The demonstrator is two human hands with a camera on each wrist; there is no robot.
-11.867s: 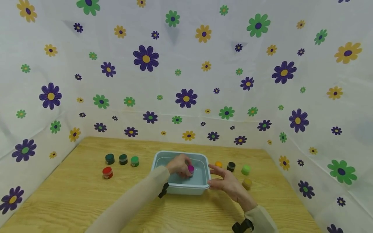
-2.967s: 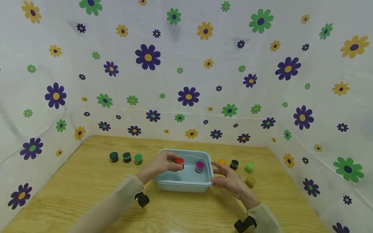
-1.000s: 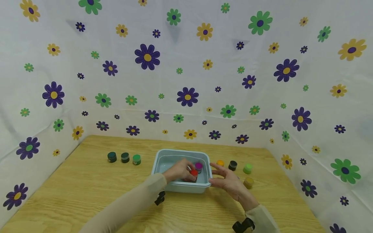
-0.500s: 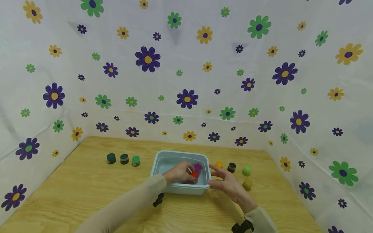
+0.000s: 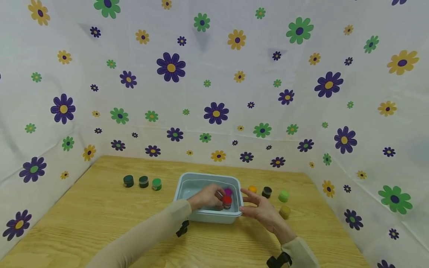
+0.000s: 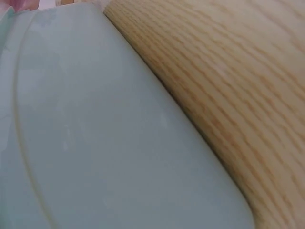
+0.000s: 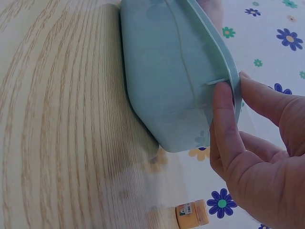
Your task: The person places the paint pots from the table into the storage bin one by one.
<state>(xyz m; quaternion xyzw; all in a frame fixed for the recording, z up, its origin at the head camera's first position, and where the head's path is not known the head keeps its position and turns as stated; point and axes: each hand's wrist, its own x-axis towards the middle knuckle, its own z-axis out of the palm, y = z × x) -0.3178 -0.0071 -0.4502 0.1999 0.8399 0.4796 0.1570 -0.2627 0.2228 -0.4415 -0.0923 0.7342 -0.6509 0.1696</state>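
Note:
A pale blue plastic tub (image 5: 187, 217) stands on the wooden table. Inside it, near the right end, a red-lidded paint jar (image 5: 227, 203) sits upright in front of a purple-lidded paint jar (image 5: 228, 191). My left hand (image 5: 208, 197) reaches into the tub, its bent fingers just left of the red jar and seemingly apart from it. My right hand (image 5: 263, 210) pinches the tub's right rim. In the right wrist view, the right hand (image 7: 262, 148) has its thumb and finger on either side of the rim. The left wrist view shows mostly the tub's outer wall (image 6: 105, 119).
Left of the tub stand three green-toned jars, the nearest a bright green jar (image 5: 156, 184). On the right are an orange jar (image 5: 252, 190), a black jar (image 5: 266, 192), a light green jar (image 5: 283, 195) and an ochre jar (image 5: 284, 212). A flowered cloth (image 5: 187, 93) surrounds the table.
The red jar came from the table's left side into the tub beside the purple one. Over the last half second my left fingers have drawn off it. My right hand has kept its place.

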